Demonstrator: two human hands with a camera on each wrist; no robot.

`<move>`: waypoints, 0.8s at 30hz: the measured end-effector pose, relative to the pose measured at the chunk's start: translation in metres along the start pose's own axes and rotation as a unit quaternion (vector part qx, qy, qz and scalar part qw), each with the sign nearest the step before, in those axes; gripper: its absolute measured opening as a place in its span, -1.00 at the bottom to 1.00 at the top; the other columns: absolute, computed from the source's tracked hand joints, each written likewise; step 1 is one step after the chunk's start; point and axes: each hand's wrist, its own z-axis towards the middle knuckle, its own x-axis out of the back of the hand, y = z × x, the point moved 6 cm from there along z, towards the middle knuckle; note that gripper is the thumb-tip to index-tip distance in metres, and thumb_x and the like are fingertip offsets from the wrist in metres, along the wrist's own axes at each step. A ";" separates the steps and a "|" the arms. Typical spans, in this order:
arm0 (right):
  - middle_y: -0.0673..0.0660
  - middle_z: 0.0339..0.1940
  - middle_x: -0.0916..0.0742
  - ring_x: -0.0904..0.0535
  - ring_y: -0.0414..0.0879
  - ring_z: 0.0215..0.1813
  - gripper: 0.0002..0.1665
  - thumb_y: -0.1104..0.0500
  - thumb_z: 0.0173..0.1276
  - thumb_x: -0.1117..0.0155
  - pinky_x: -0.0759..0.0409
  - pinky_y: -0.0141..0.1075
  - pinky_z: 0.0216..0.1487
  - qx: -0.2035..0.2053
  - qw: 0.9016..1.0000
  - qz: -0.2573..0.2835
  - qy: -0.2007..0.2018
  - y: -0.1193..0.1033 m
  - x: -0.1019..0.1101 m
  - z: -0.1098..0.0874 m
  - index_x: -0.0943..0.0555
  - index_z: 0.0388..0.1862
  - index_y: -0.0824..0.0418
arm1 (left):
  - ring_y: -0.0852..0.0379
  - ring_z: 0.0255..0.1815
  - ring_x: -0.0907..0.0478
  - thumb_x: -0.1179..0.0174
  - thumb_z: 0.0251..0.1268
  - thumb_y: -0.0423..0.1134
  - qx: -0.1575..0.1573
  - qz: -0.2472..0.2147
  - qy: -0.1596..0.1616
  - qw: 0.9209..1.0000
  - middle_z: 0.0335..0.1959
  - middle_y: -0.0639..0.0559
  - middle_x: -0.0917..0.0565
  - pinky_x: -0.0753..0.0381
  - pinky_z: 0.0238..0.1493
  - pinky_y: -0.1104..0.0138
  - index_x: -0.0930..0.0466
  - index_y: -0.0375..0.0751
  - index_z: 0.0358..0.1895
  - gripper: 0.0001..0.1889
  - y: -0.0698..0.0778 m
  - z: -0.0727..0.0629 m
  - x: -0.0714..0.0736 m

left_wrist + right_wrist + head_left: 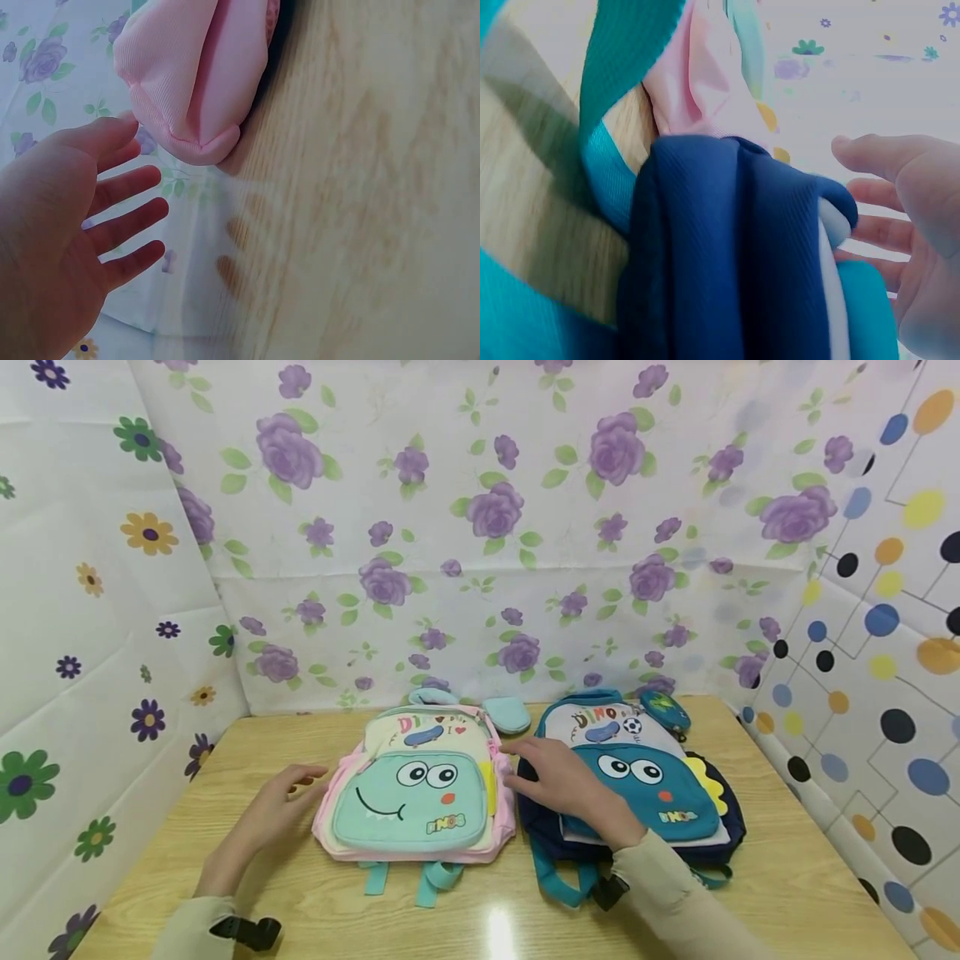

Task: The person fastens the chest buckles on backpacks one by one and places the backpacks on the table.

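Note:
A pink and mint children's backpack (408, 793) with a cartoon dinosaur face lies on the table, front side up. To its right lies a navy and teal backpack (645, 785) of the same design. My left hand (279, 810) is beside the pink backpack's left side, fingers spread and apart from the pink fabric (196, 82) in the left wrist view. Over the gap between the two bags reaches my right hand (558, 777), its fingertips near the pink backpack's right edge. In the right wrist view that hand (922, 202) has its fingers extended beside the navy bag (727, 247).
A mint pouch (507, 715) sits behind the pink backpack, and a teal pouch (665, 712) hangs at the navy one's upper right. Straps (438, 883) trail toward the front of the wooden table (315, 910). Patterned cloth (465, 527) encloses the back and sides.

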 end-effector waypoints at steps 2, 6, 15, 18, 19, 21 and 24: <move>0.06 0.24 -0.66 -0.59 0.02 0.24 -0.43 -0.09 0.41 -0.28 -0.55 -0.03 0.25 -0.003 1.000 0.003 -0.006 -0.002 -0.003 0.001 -0.53 0.34 0.06 | -0.25 0.18 -0.51 -0.03 0.54 -0.01 0.002 0.001 -0.001 1.000 0.22 -0.25 -0.57 -0.44 0.20 -0.19 -0.48 -0.28 0.30 -0.52 -0.001 0.000 0.000; 0.09 0.24 -0.65 -0.59 0.03 0.23 -0.44 -0.08 0.41 -0.28 -0.55 -0.03 0.24 -0.001 1.000 0.003 -0.014 -0.007 -0.010 0.004 -0.53 0.33 0.07 | -0.16 0.11 -0.57 -0.05 0.54 -0.05 -0.005 0.006 0.003 1.000 0.17 -0.21 -0.62 -0.55 0.11 -0.02 -0.51 -0.28 0.28 -0.55 -0.001 -0.001 0.000; 0.05 0.12 -0.69 -0.60 -0.06 0.08 -0.43 -0.14 0.36 -0.32 -0.55 -0.09 0.20 0.006 0.999 -0.027 -0.025 -0.018 -0.022 0.014 -0.58 0.29 0.03 | -0.04 0.08 -0.57 0.02 0.55 0.09 0.020 0.012 -0.015 1.000 0.12 -0.14 -0.65 -0.55 0.05 0.12 -0.52 -0.16 0.29 -0.51 -0.004 0.003 -0.006; 0.02 0.11 -0.69 -0.59 -0.10 0.08 -0.41 -0.19 0.35 -0.30 -0.51 -0.09 0.25 -0.003 0.999 -0.035 -0.042 -0.022 -0.027 0.017 -0.58 0.29 0.00 | -0.04 0.06 -0.56 0.04 0.54 0.13 0.032 0.010 -0.023 0.999 0.10 -0.14 -0.65 -0.53 0.05 0.08 -0.51 -0.14 0.30 -0.48 -0.004 0.004 -0.008; 0.00 0.09 -0.70 -0.58 -0.11 0.05 -0.41 -0.20 0.35 -0.30 -0.51 -0.11 0.23 -0.005 0.998 -0.035 -0.048 -0.023 -0.029 0.018 -0.58 0.28 -0.01 | -0.03 0.05 -0.56 0.04 0.54 0.14 0.034 0.010 -0.024 0.999 0.10 -0.14 -0.65 -0.53 0.04 0.08 -0.51 -0.14 0.30 -0.48 -0.005 0.004 -0.008; -0.01 0.12 -0.70 -0.59 -0.11 0.09 -0.42 -0.21 0.35 -0.28 -0.50 -0.11 0.25 -0.008 0.998 -0.035 -0.058 -0.026 -0.033 0.020 -0.59 0.27 -0.01 | -0.02 0.03 -0.56 0.04 0.54 0.15 0.039 0.009 -0.028 0.999 0.10 -0.14 -0.64 -0.54 0.01 0.10 -0.50 -0.13 0.30 -0.48 -0.005 0.004 -0.008; -0.01 0.16 -0.69 -0.60 -0.08 0.14 -0.43 -0.23 0.36 -0.26 -0.48 -0.11 0.27 -0.007 0.997 -0.038 -0.072 -0.030 -0.039 0.023 -0.60 0.26 -0.02 | -0.01 0.01 -0.56 0.05 0.53 0.16 0.044 0.008 -0.032 0.998 0.10 -0.14 -0.64 -0.53 -0.01 0.12 -0.50 -0.12 0.31 -0.47 -0.005 0.004 -0.009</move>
